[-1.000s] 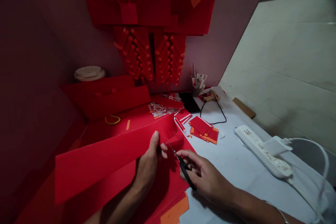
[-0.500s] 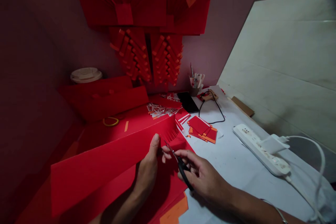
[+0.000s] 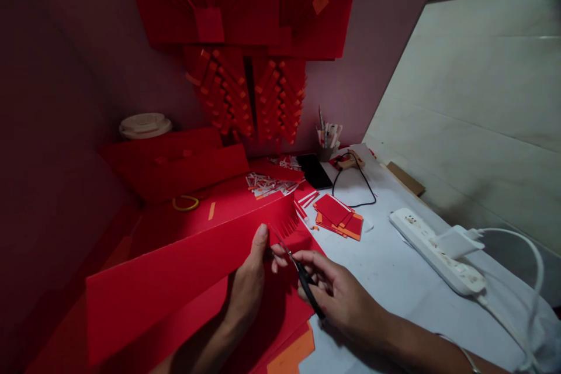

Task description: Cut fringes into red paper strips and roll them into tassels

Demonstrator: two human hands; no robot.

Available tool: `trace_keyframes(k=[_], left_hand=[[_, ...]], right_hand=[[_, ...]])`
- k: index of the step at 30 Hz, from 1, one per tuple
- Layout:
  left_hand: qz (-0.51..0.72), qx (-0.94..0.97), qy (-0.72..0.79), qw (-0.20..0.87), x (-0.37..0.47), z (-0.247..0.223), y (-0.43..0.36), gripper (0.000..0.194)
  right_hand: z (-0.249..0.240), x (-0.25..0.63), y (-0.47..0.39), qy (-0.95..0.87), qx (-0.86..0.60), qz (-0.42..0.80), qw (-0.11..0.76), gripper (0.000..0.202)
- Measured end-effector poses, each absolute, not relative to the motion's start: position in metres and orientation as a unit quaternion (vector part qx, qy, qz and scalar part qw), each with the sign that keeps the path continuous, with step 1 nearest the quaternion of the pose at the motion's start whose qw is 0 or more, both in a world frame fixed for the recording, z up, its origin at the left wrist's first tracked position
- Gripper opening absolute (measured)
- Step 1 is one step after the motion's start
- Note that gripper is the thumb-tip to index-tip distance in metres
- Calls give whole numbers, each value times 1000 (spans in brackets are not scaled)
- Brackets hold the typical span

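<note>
My left hand [image 3: 252, 274] pinches the lower edge of a long folded sheet of red paper [image 3: 175, 263], its thumb on the near face and its fingers behind. Narrow slits form a fringe [image 3: 287, 227] at the sheet's right end. In my right hand [image 3: 335, 289] is a pair of black-handled scissors [image 3: 307, 286]. The blades lie at the paper's lower edge, just right of my left thumb, and point up and left. How far apart the blades stand is hard to make out.
Red and orange cards [image 3: 337, 216] lie right of the fringe, near a black phone [image 3: 314, 171] and paper scraps [image 3: 267, 182]. A white power strip [image 3: 433, 251] with a plugged-in charger sits at the right. Behind stand a pen cup [image 3: 326, 143] and red paper decorations [image 3: 245, 93].
The scissors' blades look closer together against the red paper than before. Both hands keep almost the same place, and the view has shifted slightly.
</note>
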State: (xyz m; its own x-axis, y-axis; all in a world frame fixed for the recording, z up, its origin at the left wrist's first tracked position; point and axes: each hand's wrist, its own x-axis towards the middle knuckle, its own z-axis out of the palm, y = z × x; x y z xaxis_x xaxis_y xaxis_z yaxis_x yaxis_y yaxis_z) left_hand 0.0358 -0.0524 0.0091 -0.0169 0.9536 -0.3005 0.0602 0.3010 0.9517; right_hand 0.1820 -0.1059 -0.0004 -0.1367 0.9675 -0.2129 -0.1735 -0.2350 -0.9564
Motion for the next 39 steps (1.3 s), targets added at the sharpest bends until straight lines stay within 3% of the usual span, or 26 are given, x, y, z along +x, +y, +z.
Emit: trace_keyframes(k=[12,26,39], left_hand=[[404,426,578,566,37,11,-52,56],[420,431,575,555,37,12,-53,55],[390,419,563,597,42,11,-64,56]], right_hand=[[0,183,-106,-401,-456,652,455,30],[-11,184,-108,-397,-479,646,442,46],[-1,185,-107,-434,-487,618,438,37]])
